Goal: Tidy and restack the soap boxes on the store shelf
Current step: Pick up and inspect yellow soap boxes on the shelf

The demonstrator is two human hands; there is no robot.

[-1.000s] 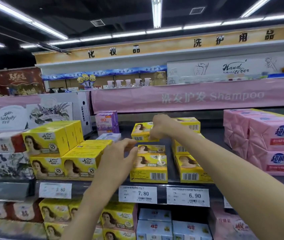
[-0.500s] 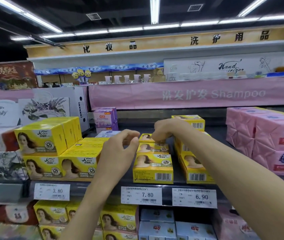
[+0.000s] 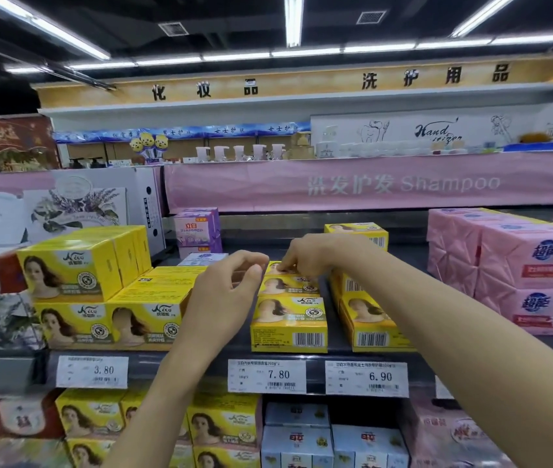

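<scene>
Three flat yellow soap boxes lie in a row front to back on the shelf: a front box, a middle box and a rear box. My right hand reaches over the row, and its curled fingertips pinch the rear box, which sits low behind the middle one. Just left of the row hovers my left hand, with loosely curled fingers that hold nothing. A second yellow column stands to the right, with one box raised at its back.
Larger yellow boxes are stacked two high on the left. Pink soap packs fill the right side, and purple boxes stand at the back. Price tags line the shelf rail. More boxes sit on the shelf below.
My right hand has brought a yellow box down from higher up and set it behind the row. My left hand rose slightly and stayed beside the row.
</scene>
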